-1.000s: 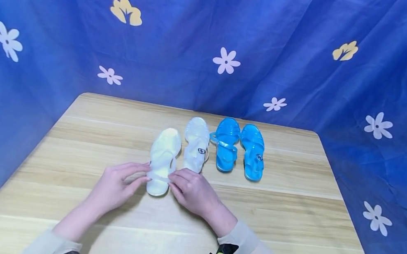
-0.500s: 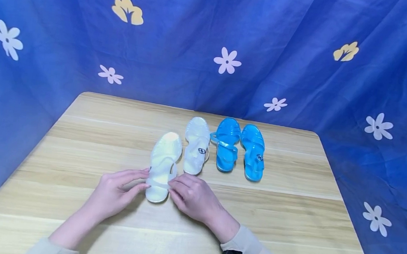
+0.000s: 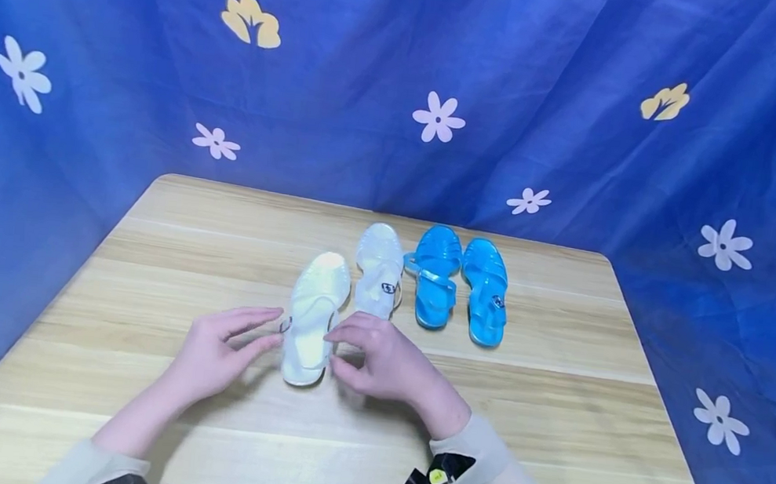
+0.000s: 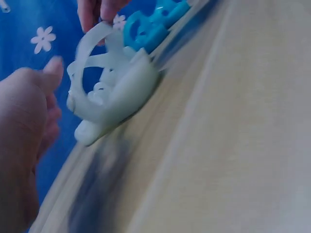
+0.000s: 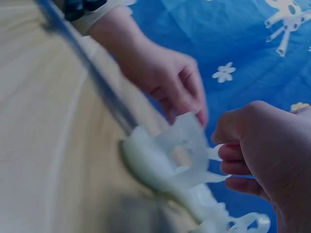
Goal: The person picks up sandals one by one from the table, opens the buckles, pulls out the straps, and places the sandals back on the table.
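The near white sandal (image 3: pixel 311 319) lies on the table (image 3: pixel 144 264), heel toward the person, between both hands. The left hand (image 3: pixel 216 350), at the sandal's nine o'clock, has loosely straight fingers (image 3: pixel 253 320) whose tips meet the strap side. The right hand (image 3: pixel 390 360), at three o'clock, curls finger and thumb against the heel strap (image 4: pixel 92 41); the wrist views are blurred, so a firm pinch cannot be confirmed. The sandal is translucent, glossy jelly plastic with curved bands. At twelve to one o'clock sit a second white sandal (image 3: pixel 379 269) and two blue sandals (image 3: pixel 460 285). Pale wood-grain tabletop; behind, a blue flowered cloth (image 3: pixel 436 117).
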Demonstrator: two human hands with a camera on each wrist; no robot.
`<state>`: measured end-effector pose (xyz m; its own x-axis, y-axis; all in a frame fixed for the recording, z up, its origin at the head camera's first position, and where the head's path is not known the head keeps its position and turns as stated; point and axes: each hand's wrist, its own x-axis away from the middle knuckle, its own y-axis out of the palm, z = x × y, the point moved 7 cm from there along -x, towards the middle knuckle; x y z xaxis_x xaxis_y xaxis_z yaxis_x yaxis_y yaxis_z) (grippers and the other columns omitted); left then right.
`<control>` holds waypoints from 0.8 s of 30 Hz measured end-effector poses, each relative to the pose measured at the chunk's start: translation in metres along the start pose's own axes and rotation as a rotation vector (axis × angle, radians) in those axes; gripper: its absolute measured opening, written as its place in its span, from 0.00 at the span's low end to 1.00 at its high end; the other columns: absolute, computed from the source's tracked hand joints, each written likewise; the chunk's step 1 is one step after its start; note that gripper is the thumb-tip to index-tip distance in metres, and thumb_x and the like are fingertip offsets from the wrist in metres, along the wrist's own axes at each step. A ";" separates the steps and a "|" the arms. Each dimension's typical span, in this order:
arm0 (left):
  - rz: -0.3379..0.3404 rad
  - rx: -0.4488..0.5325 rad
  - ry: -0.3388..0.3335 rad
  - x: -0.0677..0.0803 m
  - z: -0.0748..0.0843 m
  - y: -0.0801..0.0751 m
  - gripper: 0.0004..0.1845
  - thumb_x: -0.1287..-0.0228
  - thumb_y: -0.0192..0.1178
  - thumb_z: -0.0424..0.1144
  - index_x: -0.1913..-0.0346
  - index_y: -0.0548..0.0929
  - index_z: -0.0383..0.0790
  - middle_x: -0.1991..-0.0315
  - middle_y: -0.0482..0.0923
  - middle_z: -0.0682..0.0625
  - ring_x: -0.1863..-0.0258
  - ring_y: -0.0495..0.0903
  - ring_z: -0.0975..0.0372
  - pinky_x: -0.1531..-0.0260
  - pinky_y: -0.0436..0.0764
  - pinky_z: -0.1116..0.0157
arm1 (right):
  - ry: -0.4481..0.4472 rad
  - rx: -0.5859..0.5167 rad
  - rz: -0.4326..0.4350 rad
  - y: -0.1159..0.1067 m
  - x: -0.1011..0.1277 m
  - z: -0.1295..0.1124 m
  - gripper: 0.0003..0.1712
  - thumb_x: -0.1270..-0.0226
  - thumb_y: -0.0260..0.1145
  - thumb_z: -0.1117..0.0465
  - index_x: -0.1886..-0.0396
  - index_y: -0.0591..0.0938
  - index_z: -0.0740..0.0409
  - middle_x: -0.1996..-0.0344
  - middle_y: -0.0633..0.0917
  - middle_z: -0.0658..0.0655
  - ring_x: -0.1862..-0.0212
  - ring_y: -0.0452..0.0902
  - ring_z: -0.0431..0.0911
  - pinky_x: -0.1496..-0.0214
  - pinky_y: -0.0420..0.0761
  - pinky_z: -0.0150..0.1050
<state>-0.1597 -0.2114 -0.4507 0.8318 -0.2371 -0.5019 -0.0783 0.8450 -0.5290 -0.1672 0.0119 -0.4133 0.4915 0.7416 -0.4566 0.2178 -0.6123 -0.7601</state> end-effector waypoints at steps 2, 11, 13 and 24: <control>-0.031 0.009 -0.135 -0.002 -0.012 0.000 0.19 0.36 0.77 0.34 0.44 0.88 0.34 0.47 0.88 0.43 0.49 0.89 0.48 0.46 0.83 0.68 | -0.011 -0.001 0.013 -0.004 -0.008 0.000 0.11 0.32 0.73 0.66 0.52 0.89 0.64 0.56 0.90 0.54 0.50 0.84 0.43 0.40 0.79 0.29; -0.218 0.058 -0.372 -0.012 -0.030 0.022 0.17 0.33 0.75 0.48 0.50 0.90 0.39 0.59 0.91 0.51 0.60 0.90 0.60 0.58 0.89 0.63 | 0.041 0.037 -0.081 0.012 -0.047 0.000 0.10 0.24 0.67 0.65 0.48 0.89 0.60 0.52 0.89 0.53 0.45 0.84 0.44 0.36 0.77 0.29; -0.214 0.051 -0.370 -0.015 -0.030 0.025 0.16 0.35 0.77 0.47 0.53 0.91 0.38 0.63 0.90 0.53 0.64 0.89 0.61 0.61 0.88 0.65 | 0.102 0.040 -0.143 0.019 -0.053 0.006 0.12 0.23 0.66 0.64 0.46 0.89 0.59 0.50 0.88 0.52 0.44 0.83 0.43 0.36 0.76 0.29; -0.201 -0.017 -0.465 -0.014 -0.030 0.026 0.13 0.40 0.80 0.43 0.64 0.88 0.38 0.71 0.85 0.53 0.71 0.83 0.59 0.71 0.85 0.66 | 0.306 -0.160 -0.290 0.048 -0.060 0.041 0.14 0.24 0.71 0.58 0.46 0.89 0.61 0.55 0.88 0.49 0.54 0.81 0.34 0.49 0.79 0.24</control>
<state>-0.1902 -0.2006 -0.4779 0.9878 -0.1524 -0.0332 0.1027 0.7960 -0.5966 -0.2213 -0.0509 -0.4413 0.6124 0.7883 -0.0590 0.4991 -0.4435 -0.7445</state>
